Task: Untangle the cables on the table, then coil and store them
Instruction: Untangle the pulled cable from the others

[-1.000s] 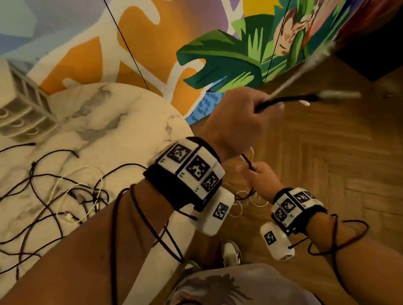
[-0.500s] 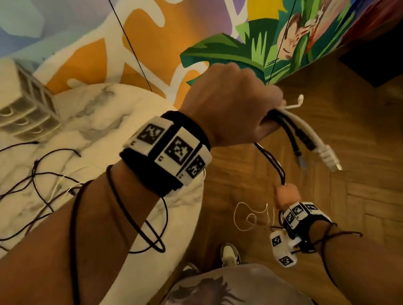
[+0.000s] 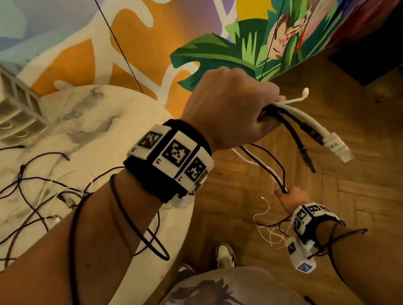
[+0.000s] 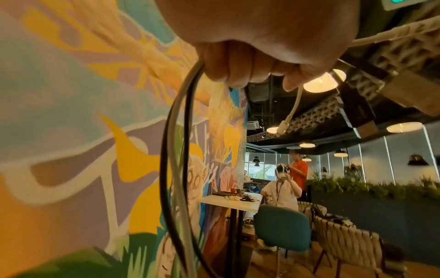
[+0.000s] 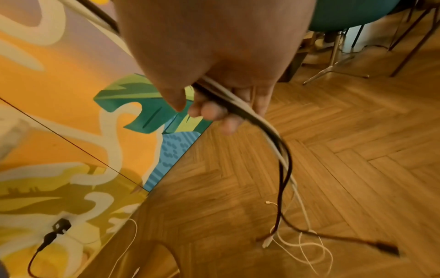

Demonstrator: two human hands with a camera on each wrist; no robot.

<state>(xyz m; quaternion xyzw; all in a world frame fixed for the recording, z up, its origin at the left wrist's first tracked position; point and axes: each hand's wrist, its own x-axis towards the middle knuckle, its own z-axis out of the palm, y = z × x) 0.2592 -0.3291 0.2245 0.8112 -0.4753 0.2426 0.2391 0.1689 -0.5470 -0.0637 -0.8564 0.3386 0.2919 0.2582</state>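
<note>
My left hand [image 3: 228,110] is raised over the table's edge and grips a bundle of cables [image 3: 291,129] in a fist. A white connector [image 3: 335,146] and a black plug [image 3: 307,159] stick out to the right. Thin black and white strands run down from the fist to my right hand [image 3: 292,197], which pinches them low over the floor. In the left wrist view the fingers [image 4: 238,71] curl round the cables [image 4: 166,150], which hang in a long loop. In the right wrist view, the loose cable ends [image 5: 281,150] trail below my right hand [image 5: 214,105] to the floor.
A tangle of black and white cables [image 3: 27,193] lies on the round marble table [image 3: 90,128] at left, with a small drawer unit [image 3: 6,109] at its back. A painted wall stands behind, herringbone floor to the right. A teal chair [image 4: 283,227] and people sit further off.
My left hand has lifted the bundle higher, and the connector ends now hang down. My right hand has slid down the strands, away from the left hand.
</note>
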